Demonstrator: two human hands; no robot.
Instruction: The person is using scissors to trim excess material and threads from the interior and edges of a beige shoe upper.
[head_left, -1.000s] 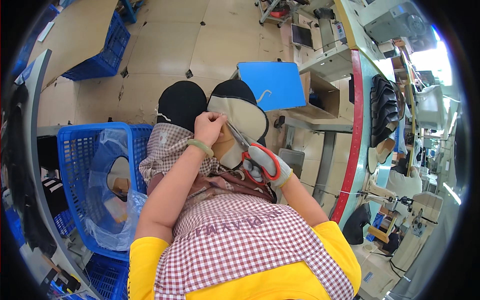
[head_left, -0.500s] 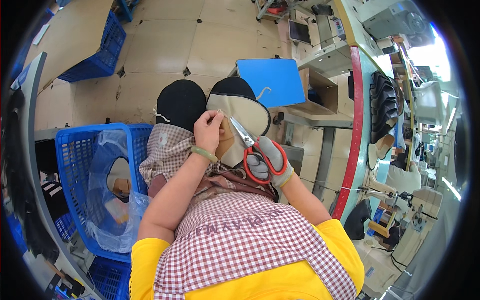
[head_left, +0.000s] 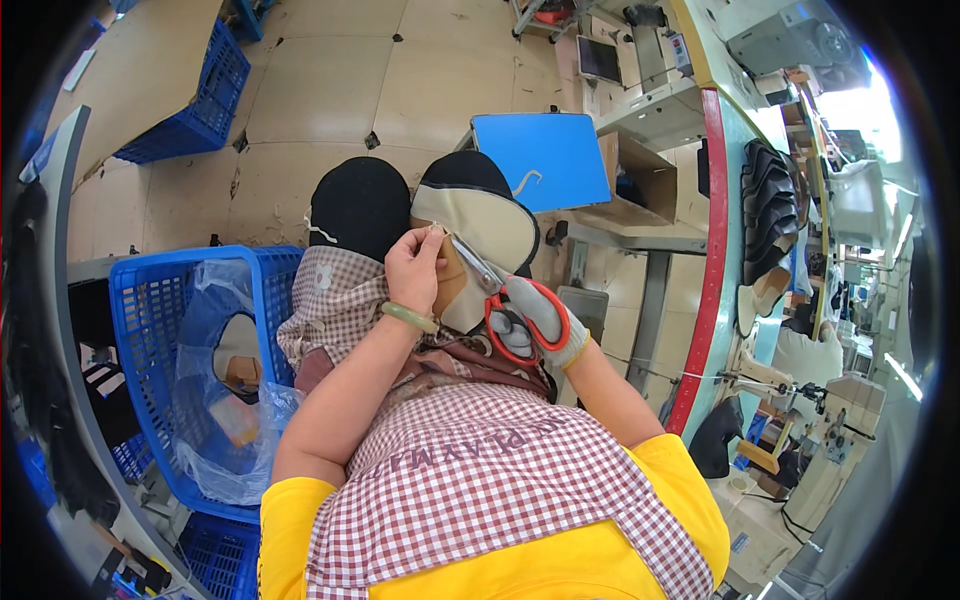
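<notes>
In my right hand (head_left: 540,315), which wears a grey-palmed glove, is a pair of scissors (head_left: 478,266) with red handles. My gloved fingers run through the handle loops, and the blades point up and left. The blade tips sit beside the fingertips of my bare left hand (head_left: 413,265). That hand pinches the edge of a cream and tan shoe upper (head_left: 490,222), perhaps with a thin pale thread. The upper lies over my right knee; its lower part is partly hidden behind the scissors. A green bangle (head_left: 410,318) circles my left wrist.
At my left stands a blue crate (head_left: 185,255) with clear plastic and a cream piece inside. A blue board (head_left: 545,160) lies ahead, next to an open cardboard box (head_left: 640,180). On the right, a red-edged bench (head_left: 712,260) bears black shoe parts (head_left: 765,200).
The scissor blades have moved slightly left and closed together near my left fingertips. My right hand has shifted a little left with them. My left hand has barely moved.
</notes>
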